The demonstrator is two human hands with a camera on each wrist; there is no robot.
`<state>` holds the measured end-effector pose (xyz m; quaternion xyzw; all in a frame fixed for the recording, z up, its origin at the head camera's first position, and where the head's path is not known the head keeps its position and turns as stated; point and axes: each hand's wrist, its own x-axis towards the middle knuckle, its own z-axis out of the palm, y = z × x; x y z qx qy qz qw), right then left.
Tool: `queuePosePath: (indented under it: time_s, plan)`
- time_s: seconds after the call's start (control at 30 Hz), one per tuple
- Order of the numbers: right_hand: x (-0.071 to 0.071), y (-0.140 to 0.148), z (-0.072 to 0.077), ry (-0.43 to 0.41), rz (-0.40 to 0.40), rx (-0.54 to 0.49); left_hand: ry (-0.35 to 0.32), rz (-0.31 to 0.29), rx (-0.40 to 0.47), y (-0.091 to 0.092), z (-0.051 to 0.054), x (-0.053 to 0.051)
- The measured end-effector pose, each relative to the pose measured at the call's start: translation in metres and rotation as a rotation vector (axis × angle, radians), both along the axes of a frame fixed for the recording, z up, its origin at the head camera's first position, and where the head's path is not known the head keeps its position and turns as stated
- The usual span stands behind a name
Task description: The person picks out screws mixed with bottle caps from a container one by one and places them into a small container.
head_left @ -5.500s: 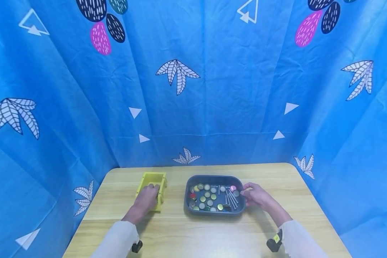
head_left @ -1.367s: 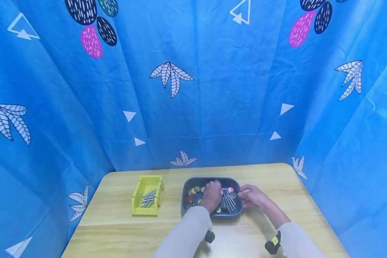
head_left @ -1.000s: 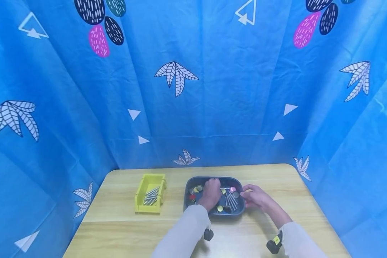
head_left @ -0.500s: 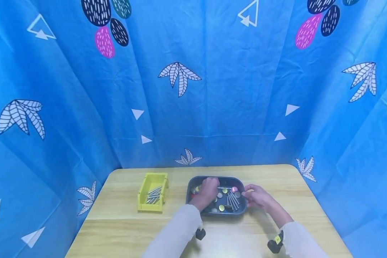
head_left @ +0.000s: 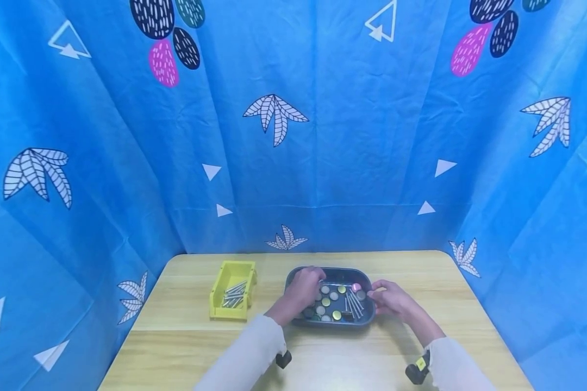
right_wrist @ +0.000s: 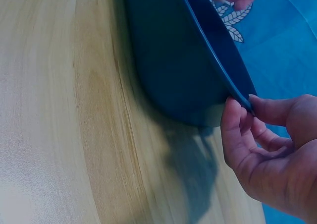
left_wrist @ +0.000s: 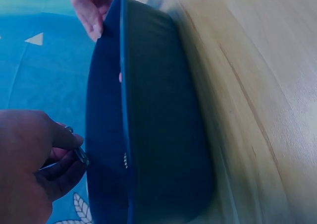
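Across the back and sides, a blue curtain (head_left: pixel 293 179) with white leaves and triangles. At left on the wood-grain desk (head_left: pixel 352 355), a yellow bin (head_left: pixel 227 314), upright, with its long axis running near to far; inside, silver nails (head_left: pixel 233 296) slanting from near left to far right. Farther right, over the left end of a dark tray (head_left: pixel 339 275), the left hand (head_left: pixel 300 287), with a small metal piece (left_wrist: pixel 81 156) pinched between thumb and fingers, too covered to identify. Within the tray, flat on the desk with its long axis left to right, scattered gold and silver bottle caps (head_left: pixel 336 315); then loose nails (head_left: pixel 354 305) bunched near to far, beside a pink cap (head_left: pixel 356 287). At the right end, the right hand (head_left: pixel 391 298), with thumb and fingers gripping the rim. By the pale sleeve (head_left: pixel 457 366), a black wrist camera (head_left: pixel 413 373) bearing a yellow label (head_left: pixel 420 363), too small to read.
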<state>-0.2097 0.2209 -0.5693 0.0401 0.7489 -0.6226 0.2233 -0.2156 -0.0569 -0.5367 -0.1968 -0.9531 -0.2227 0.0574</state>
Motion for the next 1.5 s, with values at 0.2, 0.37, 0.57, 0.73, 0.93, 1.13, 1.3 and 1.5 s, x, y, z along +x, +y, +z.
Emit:
queuePosePath:
  time_s: [0.2,0.37,0.57,0.73,0.93,1.13,1.3,1.5]
  plan:
    - [0.001,0.001,0.003,0.002,-0.004,0.013,0.123,-0.051,0.042,-0.016,0.007,0.005]
    - [0.001,0.0,0.004,0.007,-0.003,0.018,0.108,-0.037,0.063,-0.034,0.01,0.015]
    - [0.001,-0.001,0.002,0.003,0.004,0.017,0.097,-0.013,0.049,-0.062,0.015,0.023]
    - [0.0,0.0,0.0,0.001,0.012,0.027,0.097,0.011,0.048,-0.09,0.017,0.028]
    - [0.0,0.001,0.001,-0.003,0.025,0.021,0.147,0.034,0.008,-0.117,0.016,0.031]
    - [0.0,0.002,0.001,0.001,0.033,0.006,0.199,0.071,-0.023,-0.138,0.015,0.033]
    - [0.0,0.003,0.0,0.009,0.034,0.008,0.292,0.085,-0.046,-0.157,0.009,0.031]
    - [-0.001,0.003,-0.001,-0.008,0.02,0.012,0.261,0.163,-0.037,-0.177,0.004,0.029]
